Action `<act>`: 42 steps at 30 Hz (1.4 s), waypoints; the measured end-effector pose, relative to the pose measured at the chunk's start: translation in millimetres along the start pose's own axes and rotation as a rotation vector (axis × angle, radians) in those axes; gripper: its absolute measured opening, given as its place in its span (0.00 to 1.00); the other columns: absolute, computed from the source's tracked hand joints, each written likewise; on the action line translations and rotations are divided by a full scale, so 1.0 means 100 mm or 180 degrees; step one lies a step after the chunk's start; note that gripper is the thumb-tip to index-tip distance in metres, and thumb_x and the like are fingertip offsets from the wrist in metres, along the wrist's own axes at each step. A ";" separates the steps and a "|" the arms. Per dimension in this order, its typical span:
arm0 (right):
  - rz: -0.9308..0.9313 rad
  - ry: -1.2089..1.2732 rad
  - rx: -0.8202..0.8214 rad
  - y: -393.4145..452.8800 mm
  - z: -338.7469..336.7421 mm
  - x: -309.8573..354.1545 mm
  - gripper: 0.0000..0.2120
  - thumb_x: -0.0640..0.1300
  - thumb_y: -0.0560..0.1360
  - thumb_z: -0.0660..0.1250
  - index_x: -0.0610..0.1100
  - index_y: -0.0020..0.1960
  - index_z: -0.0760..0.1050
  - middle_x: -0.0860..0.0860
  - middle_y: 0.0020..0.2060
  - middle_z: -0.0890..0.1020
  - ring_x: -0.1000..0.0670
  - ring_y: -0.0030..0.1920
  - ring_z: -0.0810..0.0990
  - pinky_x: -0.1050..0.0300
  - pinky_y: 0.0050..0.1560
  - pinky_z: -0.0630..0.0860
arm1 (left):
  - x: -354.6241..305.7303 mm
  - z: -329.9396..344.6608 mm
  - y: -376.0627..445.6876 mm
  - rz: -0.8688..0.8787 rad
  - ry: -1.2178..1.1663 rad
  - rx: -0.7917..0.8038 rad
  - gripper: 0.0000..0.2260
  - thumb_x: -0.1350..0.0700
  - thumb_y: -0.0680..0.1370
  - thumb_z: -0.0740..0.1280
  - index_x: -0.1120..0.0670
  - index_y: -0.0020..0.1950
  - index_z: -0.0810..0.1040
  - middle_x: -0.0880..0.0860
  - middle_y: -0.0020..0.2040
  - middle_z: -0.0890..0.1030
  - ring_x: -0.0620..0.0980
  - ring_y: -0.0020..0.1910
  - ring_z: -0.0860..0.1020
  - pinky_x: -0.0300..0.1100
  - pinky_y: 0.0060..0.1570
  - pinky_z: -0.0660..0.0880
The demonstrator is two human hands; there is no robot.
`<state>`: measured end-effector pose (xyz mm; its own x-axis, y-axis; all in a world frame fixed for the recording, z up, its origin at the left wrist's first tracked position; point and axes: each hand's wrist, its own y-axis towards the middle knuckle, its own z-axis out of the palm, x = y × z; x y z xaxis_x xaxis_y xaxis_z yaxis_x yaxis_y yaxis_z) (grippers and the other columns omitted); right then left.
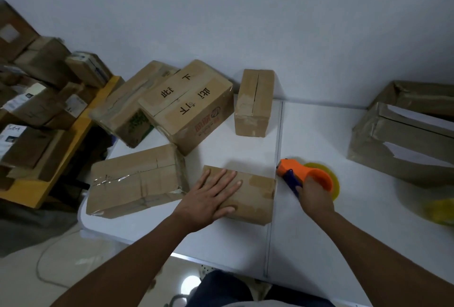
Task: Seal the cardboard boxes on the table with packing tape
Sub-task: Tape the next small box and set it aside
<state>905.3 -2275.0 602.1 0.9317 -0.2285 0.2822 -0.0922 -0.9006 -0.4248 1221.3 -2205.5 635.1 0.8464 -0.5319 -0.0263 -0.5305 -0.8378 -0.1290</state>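
From your head camera, your left hand (pixel 211 196) lies flat, fingers spread, on the small cardboard box (pixel 248 198) at the white table's (pixel 319 245) near middle. Your right hand (pixel 317 195) curls round the orange tape dispenser (pixel 304 175), touching the box's right end.

Near edge: bare white table (pixel 319 245) in front of the small box (pixel 248 198).
Left: taped box (pixel 135 181) just beside it.
Behind: printed box (pixel 189 107) and upright box (pixel 254 102).
Right: large box (pixel 403 139), yellow tape roll (pixel 442 211).
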 end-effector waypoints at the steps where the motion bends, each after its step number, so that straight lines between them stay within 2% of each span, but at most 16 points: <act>1: -0.0096 0.0085 -0.0100 -0.02 -0.09 0.01 0.12 0.46 0.82 0.58 0.37 0.58 0.69 0.43 0.44 0.79 0.43 0.42 0.78 0.53 0.38 0.71 | 0.00 0.01 0.00 -0.0001 -0.0005 -0.0007 0.30 0.37 0.84 0.48 0.48 0.82 0.48 0.50 0.82 0.48 0.52 0.81 0.46 0.58 0.76 0.49; 3: -0.0321 0.0631 -0.0290 -0.07 -0.33 0.07 0.11 0.44 0.83 0.55 0.38 0.60 0.70 0.44 0.44 0.78 0.43 0.44 0.79 0.54 0.39 0.69 | 0.01 0.02 0.03 0.0015 -0.0001 -0.0019 0.30 0.37 0.84 0.48 0.48 0.82 0.48 0.50 0.82 0.48 0.52 0.81 0.46 0.58 0.76 0.49; 6: -0.0366 0.1479 -0.0489 -0.15 -0.80 0.31 0.14 0.44 0.82 0.55 0.41 0.64 0.72 0.43 0.51 0.80 0.42 0.49 0.77 0.53 0.45 0.70 | 0.00 0.01 0.18 0.0093 -0.0047 -0.0062 0.29 0.37 0.84 0.47 0.48 0.82 0.49 0.51 0.82 0.50 0.53 0.81 0.48 0.58 0.76 0.51; 9: -0.0485 0.1975 -0.0683 -0.34 -1.17 0.55 0.15 0.53 0.82 0.57 0.45 0.57 0.76 0.48 0.47 0.82 0.47 0.45 0.79 0.54 0.41 0.71 | -0.03 -0.02 0.41 0.0192 -0.0142 -0.0087 0.29 0.36 0.84 0.45 0.48 0.82 0.51 0.51 0.82 0.52 0.53 0.80 0.50 0.57 0.75 0.51; 11: -0.0741 0.1872 -0.0643 -0.49 -1.30 0.71 0.19 0.60 0.80 0.57 0.47 0.48 0.77 0.51 0.41 0.81 0.51 0.40 0.79 0.56 0.39 0.72 | -0.06 -0.02 0.52 0.0264 -0.0176 -0.0151 0.29 0.36 0.84 0.45 0.49 0.82 0.52 0.51 0.81 0.54 0.53 0.80 0.51 0.57 0.76 0.48; 15: -0.1037 0.1281 -0.0184 -0.64 -1.20 0.93 0.21 0.63 0.78 0.58 0.47 0.42 0.78 0.53 0.36 0.81 0.55 0.37 0.79 0.62 0.35 0.69 | -0.03 -0.04 0.57 0.0388 -0.0747 -0.0544 0.21 0.45 0.86 0.50 0.52 0.74 0.69 0.52 0.72 0.73 0.51 0.74 0.67 0.56 0.76 0.51; 18: -0.1063 0.1142 -0.0192 -0.62 -1.09 0.94 0.23 0.66 0.77 0.57 0.48 0.45 0.79 0.54 0.37 0.82 0.56 0.37 0.80 0.64 0.37 0.70 | 0.05 -0.04 0.56 0.0261 -0.1460 -0.0597 0.19 0.51 0.84 0.53 0.51 0.75 0.67 0.52 0.74 0.70 0.47 0.75 0.62 0.54 0.77 0.54; 23: -0.1067 0.0963 -0.0230 -0.58 -1.09 0.98 0.24 0.67 0.75 0.56 0.48 0.47 0.78 0.56 0.36 0.81 0.56 0.37 0.80 0.66 0.36 0.70 | 0.05 0.05 0.40 -0.0690 -0.2088 -0.0849 0.26 0.39 0.83 0.44 0.47 0.76 0.67 0.45 0.78 0.60 0.46 0.79 0.50 0.51 0.78 0.49; 26: -0.1158 0.0878 -0.0173 -0.55 -1.13 1.04 0.24 0.67 0.75 0.56 0.48 0.47 0.78 0.57 0.37 0.81 0.56 0.38 0.80 0.64 0.37 0.73 | 0.05 0.05 0.40 -0.0719 -0.2247 -0.0669 0.19 0.46 0.85 0.49 0.42 0.75 0.65 0.46 0.79 0.61 0.45 0.80 0.47 0.49 0.78 0.47; 29: -0.1240 0.0767 -0.0101 -0.53 -1.15 1.08 0.25 0.68 0.75 0.57 0.49 0.50 0.79 0.56 0.40 0.82 0.56 0.39 0.80 0.64 0.39 0.74 | 0.05 0.04 0.41 -0.0717 -0.2295 -0.0595 0.17 0.52 0.86 0.53 0.40 0.74 0.63 0.47 0.79 0.62 0.41 0.79 0.45 0.42 0.77 0.44; 32: -0.1287 0.0496 -0.0080 -0.53 -1.11 1.10 0.26 0.69 0.75 0.56 0.49 0.53 0.79 0.54 0.43 0.83 0.56 0.41 0.80 0.64 0.40 0.75 | 0.04 -0.03 0.39 -0.0701 -0.2269 -0.0368 0.17 0.48 0.85 0.51 0.39 0.75 0.60 0.47 0.79 0.60 0.40 0.78 0.43 0.45 0.78 0.46; 34: -0.1310 0.0407 -0.0076 -0.52 -1.10 1.12 0.26 0.69 0.75 0.56 0.49 0.54 0.78 0.54 0.44 0.83 0.55 0.42 0.81 0.62 0.42 0.77 | 0.06 -0.17 0.40 -0.0793 -0.2253 -0.0213 0.19 0.45 0.85 0.50 0.43 0.76 0.64 0.48 0.79 0.61 0.44 0.79 0.48 0.49 0.78 0.51; 36: -0.1344 0.0367 -0.0064 -0.53 -1.09 1.13 0.26 0.68 0.75 0.57 0.48 0.55 0.78 0.53 0.45 0.83 0.54 0.43 0.81 0.63 0.43 0.77 | 0.05 -0.43 0.43 -0.1340 -0.2850 -0.0501 0.16 0.50 0.84 0.59 0.47 0.72 0.71 0.49 0.75 0.68 0.49 0.77 0.61 0.51 0.73 0.64; 38: -0.1348 0.0353 -0.0082 -0.54 -1.08 1.12 0.25 0.68 0.76 0.57 0.49 0.56 0.77 0.54 0.47 0.83 0.55 0.44 0.80 0.65 0.41 0.75 | 0.01 -0.73 0.46 -0.2358 -0.4368 -0.0707 0.10 0.53 0.84 0.62 0.48 0.63 0.77 0.50 0.65 0.78 0.50 0.67 0.74 0.47 0.63 0.75; 40: -0.1353 0.0384 -0.0115 -0.56 -1.09 1.11 0.25 0.68 0.76 0.57 0.49 0.56 0.77 0.54 0.48 0.83 0.56 0.43 0.80 0.67 0.39 0.73 | -0.01 -0.92 0.50 -0.3045 -0.5775 -0.0259 0.10 0.50 0.84 0.60 0.54 0.56 0.78 0.55 0.57 0.82 0.52 0.59 0.79 0.46 0.59 0.77; 42: -0.1358 0.0411 -0.0121 -0.58 -1.11 1.11 0.25 0.67 0.76 0.57 0.49 0.56 0.77 0.54 0.48 0.83 0.57 0.41 0.78 0.68 0.36 0.71 | -0.01 -0.96 0.51 -0.3322 -0.6354 0.0073 0.16 0.45 0.83 0.59 0.57 0.54 0.77 0.59 0.56 0.82 0.53 0.57 0.81 0.48 0.60 0.77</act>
<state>974.7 -2289.2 753.5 0.8380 0.1244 0.5314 0.2759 -0.9367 -0.2158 1189.0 -2259.4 723.5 -0.3030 0.7325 -0.6096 -0.0212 -0.6447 -0.7641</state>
